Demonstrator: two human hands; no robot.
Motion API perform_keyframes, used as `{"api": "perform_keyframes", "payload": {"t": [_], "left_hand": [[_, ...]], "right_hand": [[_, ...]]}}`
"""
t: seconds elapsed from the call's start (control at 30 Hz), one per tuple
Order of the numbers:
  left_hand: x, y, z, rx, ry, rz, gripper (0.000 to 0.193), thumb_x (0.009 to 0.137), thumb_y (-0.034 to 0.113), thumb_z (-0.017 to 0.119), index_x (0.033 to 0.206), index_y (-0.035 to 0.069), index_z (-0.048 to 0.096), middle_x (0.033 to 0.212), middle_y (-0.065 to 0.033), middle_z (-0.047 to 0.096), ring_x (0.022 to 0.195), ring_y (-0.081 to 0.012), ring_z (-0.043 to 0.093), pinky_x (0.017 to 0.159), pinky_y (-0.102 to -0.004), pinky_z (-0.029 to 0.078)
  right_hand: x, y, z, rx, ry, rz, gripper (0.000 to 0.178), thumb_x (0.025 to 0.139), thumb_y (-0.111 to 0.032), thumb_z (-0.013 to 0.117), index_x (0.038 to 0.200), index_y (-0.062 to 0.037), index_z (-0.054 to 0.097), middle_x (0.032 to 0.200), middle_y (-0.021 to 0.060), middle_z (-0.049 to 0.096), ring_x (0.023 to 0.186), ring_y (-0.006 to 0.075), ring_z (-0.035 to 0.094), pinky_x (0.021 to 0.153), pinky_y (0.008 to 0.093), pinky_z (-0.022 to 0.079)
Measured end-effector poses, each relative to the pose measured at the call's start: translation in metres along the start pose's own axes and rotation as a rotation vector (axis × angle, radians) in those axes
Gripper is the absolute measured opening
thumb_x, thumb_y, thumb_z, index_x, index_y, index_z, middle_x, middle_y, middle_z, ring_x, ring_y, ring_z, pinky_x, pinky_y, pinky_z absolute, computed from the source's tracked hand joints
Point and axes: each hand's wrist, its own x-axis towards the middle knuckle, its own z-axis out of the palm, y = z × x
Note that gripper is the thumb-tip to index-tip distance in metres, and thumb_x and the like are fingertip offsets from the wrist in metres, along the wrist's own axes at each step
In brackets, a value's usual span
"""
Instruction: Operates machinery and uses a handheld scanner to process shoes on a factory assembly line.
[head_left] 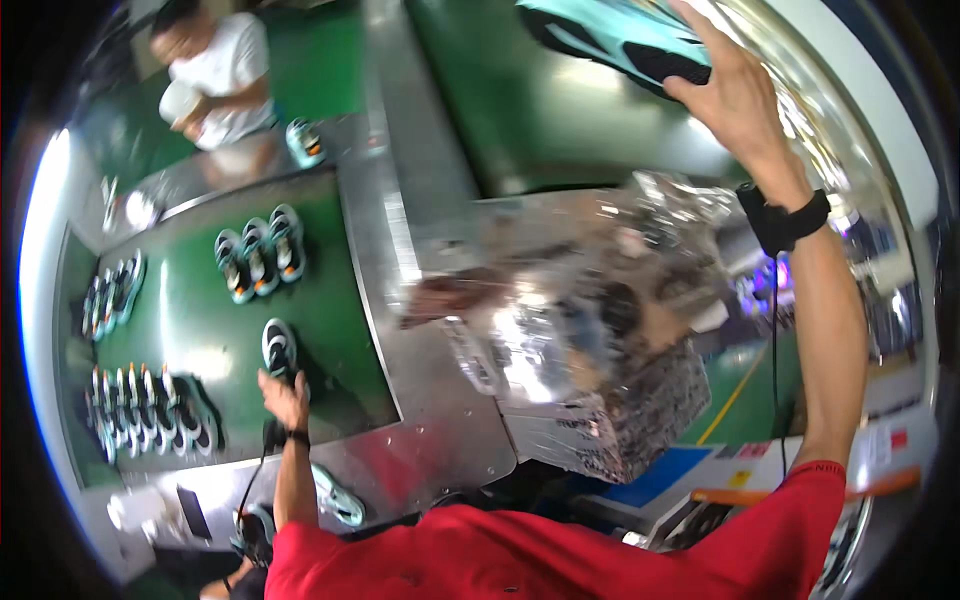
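My left hand [284, 400] is at the near end of a black-and-white sports shoe [279, 345] on the green conveyor belt [215, 350], with its fingers closed around that end. Raised at the upper right, my right hand [738, 95] grips one end of a pale teal and black shoe [615, 45], its thumb below and its fingers above. The top edge of the picture cuts off part of this shoe. Three shoes [260, 255] stand side by side farther up the belt.
Several shoes form a row [150, 410] at the belt's left, with another group [115, 290] beyond. A teal shoe [338, 495] lies on the metal edge [430, 455] near me. Right of it stands a plastic-wrapped box [610, 420]. Across the belt is a co-worker [225, 75].
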Motion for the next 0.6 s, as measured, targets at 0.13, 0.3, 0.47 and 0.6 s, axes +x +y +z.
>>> {"api": "perform_keyframes", "payload": {"t": [0.13, 0.3, 0.47, 0.6], "left_hand": [[-0.034, 0.142, -0.105, -0.580, -0.173, 0.137, 0.048, 0.090, 0.027, 0.066, 0.122, -0.008, 0.056, 0.129, -0.0230, 0.054, 0.117, -0.0338, 0.055, 0.096, -0.0437, 0.044], [-0.151, 0.347, -0.223, -1.624, -1.703, -0.085, 0.064, 0.096, 0.052, 0.049, 0.128, -0.003, 0.054, 0.122, -0.0250, 0.061, 0.116, -0.0423, 0.057, 0.100, -0.0533, 0.045], [-0.229, 0.477, -0.279, -1.476, -2.831, -0.314, 0.077, 0.095, 0.058, 0.041, 0.149, 0.004, 0.028, 0.146, -0.0313, 0.035, 0.122, -0.0563, 0.046, 0.102, -0.0678, 0.036], [-0.340, 0.501, -0.305, -1.033, -3.347, -0.602, 0.077, 0.095, 0.054, 0.045, 0.147, 0.000, 0.029, 0.144, -0.0328, 0.036, 0.106, -0.0522, 0.054, 0.090, -0.0608, 0.046]], "right_hand": [[-0.073, 0.039, -0.105, 0.123, 0.032, -0.088, 0.083, 0.064, 0.000, 0.081, 0.139, -0.0131, 0.049, 0.129, 0.0195, 0.058, 0.116, 0.0315, 0.058, 0.097, 0.0369, 0.046], [-0.208, 0.037, -0.213, -0.038, 0.309, -0.061, 0.078, 0.063, -0.011, 0.084, 0.134, -0.0055, 0.052, 0.114, 0.0111, 0.066, 0.100, 0.0260, 0.063, 0.093, 0.0456, 0.044], [-0.364, 0.009, -0.306, -0.124, 0.041, 0.203, 0.057, 0.072, -0.015, 0.074, 0.127, -0.0064, 0.058, 0.122, 0.0055, 0.063, 0.113, 0.0222, 0.058, 0.111, 0.0549, 0.028], [-0.470, -0.034, -0.382, -0.358, -0.128, 0.561, 0.048, 0.078, -0.009, 0.064, 0.126, -0.0096, 0.059, 0.135, 0.0046, 0.052, 0.127, 0.0265, 0.046, 0.111, 0.0587, 0.025]]}}
